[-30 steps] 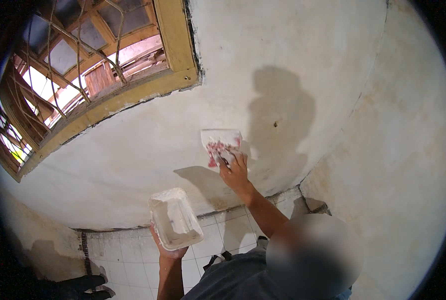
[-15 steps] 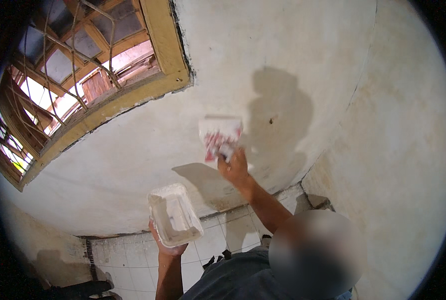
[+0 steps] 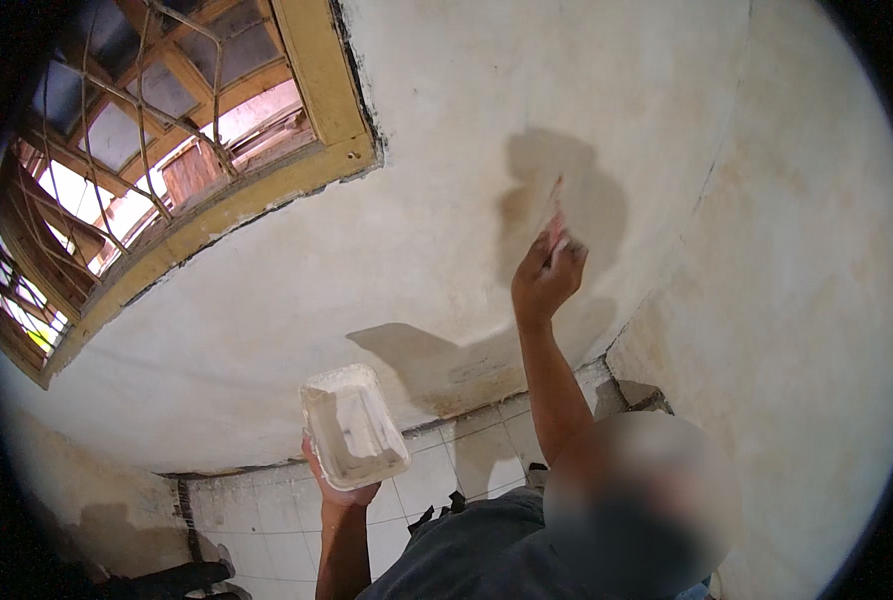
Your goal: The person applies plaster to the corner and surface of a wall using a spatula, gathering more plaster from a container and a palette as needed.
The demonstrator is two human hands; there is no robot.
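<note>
My right hand [image 3: 550,280] is raised in front of the pale wall [image 3: 447,240], its fingers closed round a wide red-and-white putty scraper [image 3: 556,210]. The scraper is turned nearly edge-on, so its blade shows as a thin wedge pointing up. Whether it touches the wall I cannot tell. Lower and to the left, my left hand [image 3: 355,496] grips a rectangular white tub [image 3: 343,378] from beneath and the side. Whitish paste coats the tub's inner walls and rim, and the tub tilts so that its inside shows.
A yellow wooden window frame [image 3: 332,100] with metal bars stands at the upper left. White floor tiles [image 3: 267,510] lie below the wall. At the right, the wall meets another wall in a corner. A dark object [image 3: 172,580] lies at the lower left.
My right hand has moved up and to the right, and the scraper has turned from showing its broad face to nearly edge-on. My left hand and the tub have hardly moved.
</note>
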